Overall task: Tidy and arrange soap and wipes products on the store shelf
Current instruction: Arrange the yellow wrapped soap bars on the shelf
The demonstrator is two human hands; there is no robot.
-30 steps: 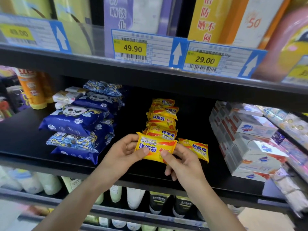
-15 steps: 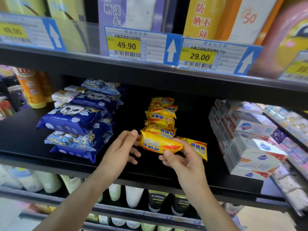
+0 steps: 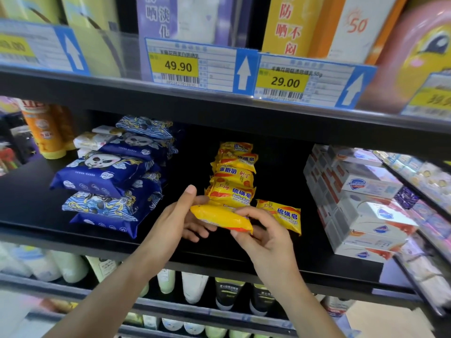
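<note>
While both hands pinch one yellow soap packet (image 3: pixel 220 217), four stack behind.

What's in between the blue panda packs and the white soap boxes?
In the head view, a stack of yellow soap bars, one loose bar, and both hands holding another bar.

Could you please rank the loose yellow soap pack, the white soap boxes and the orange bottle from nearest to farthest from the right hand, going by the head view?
From the right hand:
1. Loose yellow soap pack, on the shelf just right of the fingers.
2. White soap boxes, stacked farther right.
3. Orange bottle, at the far left of the shelf.
</note>
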